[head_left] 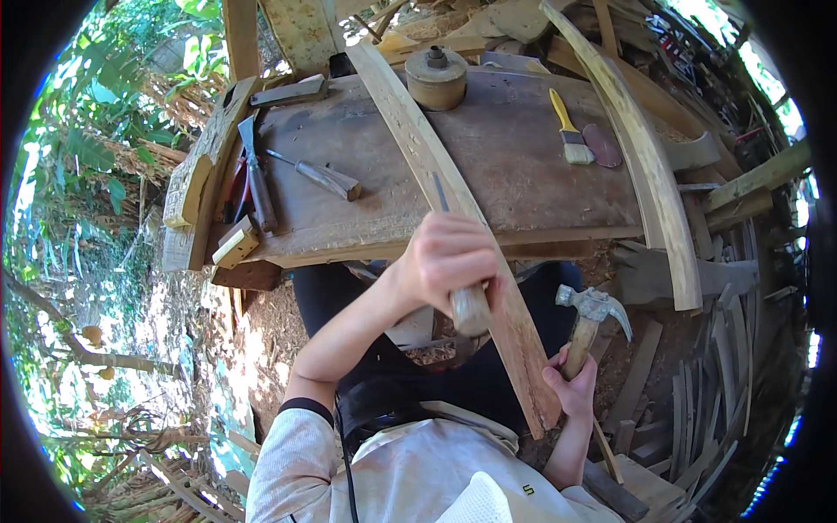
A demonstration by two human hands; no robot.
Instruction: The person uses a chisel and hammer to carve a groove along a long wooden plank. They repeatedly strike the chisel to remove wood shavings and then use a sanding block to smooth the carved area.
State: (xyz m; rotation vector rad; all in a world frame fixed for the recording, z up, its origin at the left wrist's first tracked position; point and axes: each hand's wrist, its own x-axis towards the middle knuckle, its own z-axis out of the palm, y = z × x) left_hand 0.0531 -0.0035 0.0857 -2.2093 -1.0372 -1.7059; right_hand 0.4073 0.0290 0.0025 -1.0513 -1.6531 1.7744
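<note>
My left hand (449, 257) is wrapped round the wooden handle of a chisel (469, 307), its narrow blade pointing away from me over a long pale plank (388, 100). The plank runs diagonally from beyond the workbench's far edge down toward my lap. My right hand (571, 383) holds a claw hammer (589, 314) by its wooden handle, head up, beside the plank's near end. Whether the chisel's tip touches the wood I cannot tell.
On the workbench (540, 200) lie chisels (261, 196), a screwdriver-like tool (323, 179), wood blocks (235, 244), a round wooden piece with a bolt (436, 83) and a yellow paintbrush (571, 131). A curved plank (663, 200) crosses its right end. Offcuts (724, 349) crowd the ground.
</note>
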